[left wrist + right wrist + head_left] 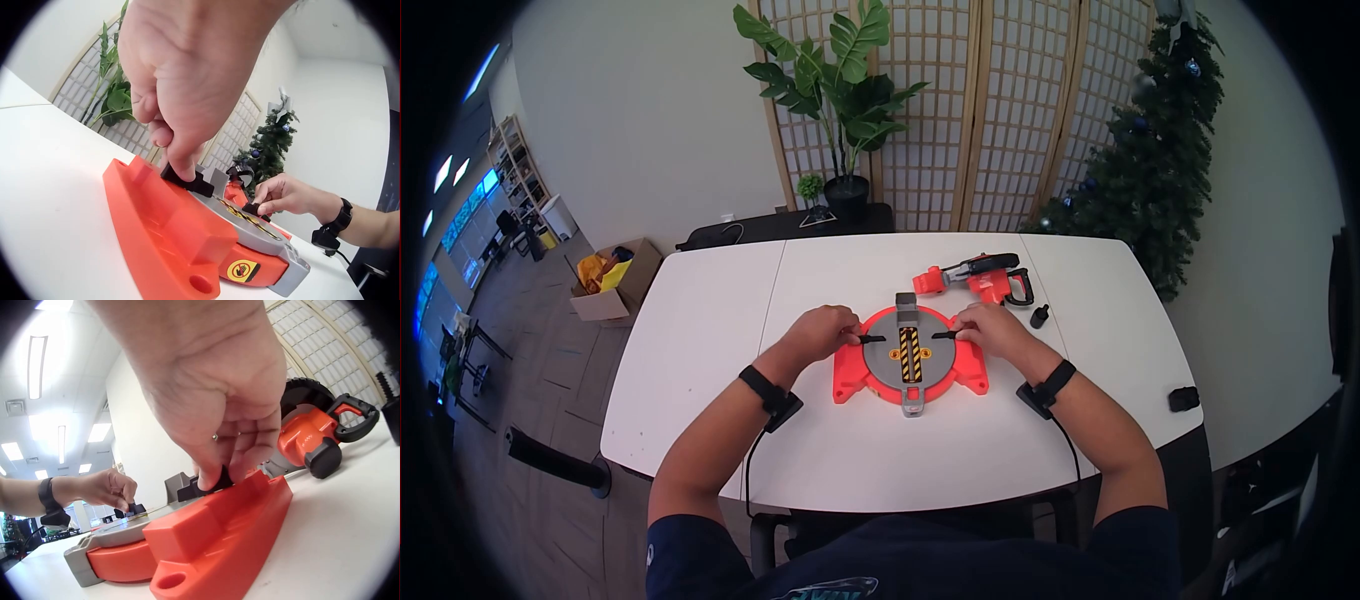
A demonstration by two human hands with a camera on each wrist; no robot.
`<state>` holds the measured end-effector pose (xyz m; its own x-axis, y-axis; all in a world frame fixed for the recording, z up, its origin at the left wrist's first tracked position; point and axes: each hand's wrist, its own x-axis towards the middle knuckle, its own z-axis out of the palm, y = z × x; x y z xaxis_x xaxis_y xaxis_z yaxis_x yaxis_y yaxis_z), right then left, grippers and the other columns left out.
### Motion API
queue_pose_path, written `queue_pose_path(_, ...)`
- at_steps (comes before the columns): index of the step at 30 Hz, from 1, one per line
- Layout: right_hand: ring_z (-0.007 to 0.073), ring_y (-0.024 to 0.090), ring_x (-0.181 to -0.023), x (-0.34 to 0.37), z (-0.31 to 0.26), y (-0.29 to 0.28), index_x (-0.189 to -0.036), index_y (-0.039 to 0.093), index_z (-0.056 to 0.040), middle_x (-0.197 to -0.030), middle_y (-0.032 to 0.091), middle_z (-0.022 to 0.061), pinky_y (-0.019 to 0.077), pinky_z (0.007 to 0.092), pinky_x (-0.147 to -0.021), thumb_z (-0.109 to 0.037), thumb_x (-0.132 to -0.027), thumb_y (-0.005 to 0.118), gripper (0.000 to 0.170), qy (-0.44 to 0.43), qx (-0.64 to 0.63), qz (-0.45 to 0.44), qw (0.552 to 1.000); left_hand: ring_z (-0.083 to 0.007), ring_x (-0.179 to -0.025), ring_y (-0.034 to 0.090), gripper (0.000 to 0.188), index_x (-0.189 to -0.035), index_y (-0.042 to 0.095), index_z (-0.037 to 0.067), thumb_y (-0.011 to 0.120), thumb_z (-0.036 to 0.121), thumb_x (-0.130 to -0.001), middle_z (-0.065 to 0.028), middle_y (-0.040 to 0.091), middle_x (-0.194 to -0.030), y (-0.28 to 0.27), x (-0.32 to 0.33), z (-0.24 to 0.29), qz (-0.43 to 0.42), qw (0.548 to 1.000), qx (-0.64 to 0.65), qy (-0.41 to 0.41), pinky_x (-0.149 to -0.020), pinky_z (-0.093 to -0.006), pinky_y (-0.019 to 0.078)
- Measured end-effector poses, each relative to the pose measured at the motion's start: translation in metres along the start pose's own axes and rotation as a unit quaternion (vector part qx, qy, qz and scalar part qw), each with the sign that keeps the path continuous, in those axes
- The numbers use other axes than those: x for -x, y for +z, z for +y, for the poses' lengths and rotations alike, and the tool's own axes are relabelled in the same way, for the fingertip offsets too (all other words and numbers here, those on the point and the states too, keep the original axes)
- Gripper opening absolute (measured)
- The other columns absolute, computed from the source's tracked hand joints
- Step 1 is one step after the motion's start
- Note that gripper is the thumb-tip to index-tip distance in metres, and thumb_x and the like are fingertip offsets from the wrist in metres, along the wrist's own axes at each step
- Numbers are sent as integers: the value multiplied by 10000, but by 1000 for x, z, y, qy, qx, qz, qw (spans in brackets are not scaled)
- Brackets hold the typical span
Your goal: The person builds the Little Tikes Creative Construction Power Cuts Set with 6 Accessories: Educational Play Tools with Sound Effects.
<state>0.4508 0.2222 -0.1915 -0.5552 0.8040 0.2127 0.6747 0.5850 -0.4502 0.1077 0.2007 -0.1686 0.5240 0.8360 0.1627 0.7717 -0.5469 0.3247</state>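
A toy miter saw base (882,366) lies on the white table, with a round grey turntable, orange body and a black-and-yellow striped strip down its middle. On the left side of the turntable, my left hand (818,335) pinches a small black clamp-like piece (187,181) between thumb and fingers. Opposite it, my right hand (995,332) pinches a matching black piece (219,480). Both pieces sit close over the orange edge, their dark tips pointing inward across the grey disc. The fingers partly hide each piece.
Behind the base lies the orange toy saw head (992,287) with its black blade and handle. A small black screw-like part (1039,316) stands to its right. A black object (1183,399) sits near the table's right edge. Cables run from both wrist cameras.
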Motion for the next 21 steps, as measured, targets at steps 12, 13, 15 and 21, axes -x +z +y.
queue_pose_path(12, 286, 669, -878, 3, -1, 1, -965, 748, -44, -918, 702, 110, 533, 371, -799, -92, -819, 753, 154, -5, -6, 13, 1000, -296, -870, 668, 129, -883, 694, 51, 760, 150, -833, -92, 700, -901, 1, -2, 2, -24, 999, -22, -18, -761, -404, 534)
queue_pose_path(13, 287, 668, -881, 3, 0, 2, -964, 749, -44, -918, 703, 111, 533, 372, -799, -93, -817, 753, 155, -6, -7, 17, 1000, -297, -874, 668, 133, -887, 694, 50, 758, 155, -835, -92, 700, -902, 1, -2, 2, -23, 999, -25, -15, -763, -405, 534)
queue_pose_path(15, 288, 669, -880, 2, 0, 2, -965, 748, -43, -917, 703, 112, 533, 372, -798, -93, -816, 754, 157, -8, -5, 17, 1000, -297, -877, 667, 136, -894, 695, 50, 757, 156, -835, -92, 701, -904, 2, -2, 2, -27, 999, -25, -25, -767, -406, 534)
queue_pose_path(21, 290, 670, -867, 3, 1, 4, -970, 747, -40, -909, 702, 114, 534, 372, -791, -92, -820, 752, 159, -7, -8, 22, 1000, -302, -887, 666, 143, -916, 697, 51, 752, 160, -841, -94, 702, -913, 1, -4, 8, -46, 997, -50, -42, -771, -410, 536)
